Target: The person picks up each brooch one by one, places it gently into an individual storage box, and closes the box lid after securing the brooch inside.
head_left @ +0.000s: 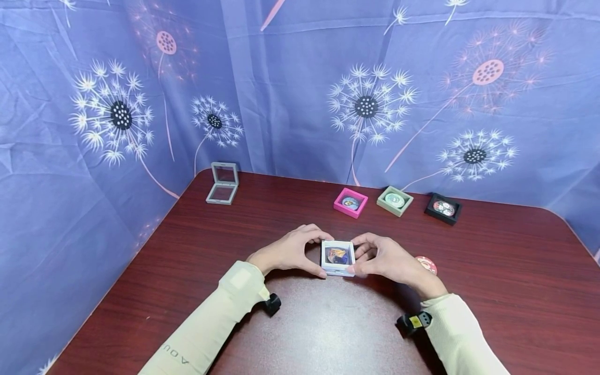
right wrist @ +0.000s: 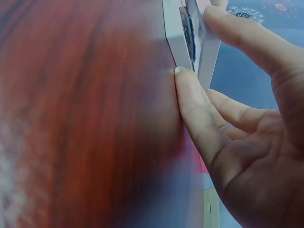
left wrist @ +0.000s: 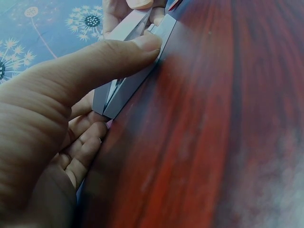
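A small white display case (head_left: 336,267) stands in front of me at the middle of the table, with a colourful round disc (head_left: 336,255) inside its clear window. My left hand (head_left: 292,249) grips its left side, the thumb (left wrist: 109,57) lying along the front edge. From the right, my right hand (head_left: 389,260) pinches the case between thumb and fingers. Both wrist views show the case's two halves (left wrist: 130,88) slightly apart, forming a narrow V. Between them in the right wrist view is the edge of the disc (right wrist: 187,33).
At the back right are a pink case (head_left: 338,203), a green case (head_left: 403,208) and a black case (head_left: 454,217), each holding a round disc. A grey case (head_left: 224,183) stands unfolded at the back left. A red-and-white disc (head_left: 427,264) lies beside my right wrist.
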`<state>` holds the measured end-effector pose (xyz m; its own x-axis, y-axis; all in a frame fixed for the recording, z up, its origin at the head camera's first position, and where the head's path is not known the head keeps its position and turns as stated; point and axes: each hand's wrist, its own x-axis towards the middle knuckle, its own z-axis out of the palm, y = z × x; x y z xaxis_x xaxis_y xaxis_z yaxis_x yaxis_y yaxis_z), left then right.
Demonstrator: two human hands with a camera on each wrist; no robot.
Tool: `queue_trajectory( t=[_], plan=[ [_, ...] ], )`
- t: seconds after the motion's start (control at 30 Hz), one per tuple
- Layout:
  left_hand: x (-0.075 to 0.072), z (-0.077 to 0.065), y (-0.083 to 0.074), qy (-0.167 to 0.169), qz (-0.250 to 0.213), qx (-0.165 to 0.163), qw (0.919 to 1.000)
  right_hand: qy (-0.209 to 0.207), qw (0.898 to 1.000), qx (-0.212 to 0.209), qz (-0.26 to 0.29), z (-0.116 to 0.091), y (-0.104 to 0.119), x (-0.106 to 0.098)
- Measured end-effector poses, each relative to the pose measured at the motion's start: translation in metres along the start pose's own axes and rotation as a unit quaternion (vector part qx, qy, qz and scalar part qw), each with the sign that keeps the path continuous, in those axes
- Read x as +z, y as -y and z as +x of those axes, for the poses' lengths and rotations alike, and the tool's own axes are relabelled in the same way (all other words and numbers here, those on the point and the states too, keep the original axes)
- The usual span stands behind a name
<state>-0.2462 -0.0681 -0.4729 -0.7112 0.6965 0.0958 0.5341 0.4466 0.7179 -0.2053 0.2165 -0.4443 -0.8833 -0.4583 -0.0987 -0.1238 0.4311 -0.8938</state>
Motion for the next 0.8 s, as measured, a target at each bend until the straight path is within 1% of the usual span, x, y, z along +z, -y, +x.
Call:
queue_trajectory(
  t=[0.5,0.8],
  plan=[
    [0.0001,0.0003,0.0015,0.002,0.004,0.003,1.0,0.002,1.0,-0.005,-0.007,0.0016,0.0001,0.0011],
    [-0.0012,-0.0008,0.0,0.006,-0.003,0.005,1.0,0.001,1.0,-0.006,-0.009,0.001,0.0004,0.002]
  ],
)
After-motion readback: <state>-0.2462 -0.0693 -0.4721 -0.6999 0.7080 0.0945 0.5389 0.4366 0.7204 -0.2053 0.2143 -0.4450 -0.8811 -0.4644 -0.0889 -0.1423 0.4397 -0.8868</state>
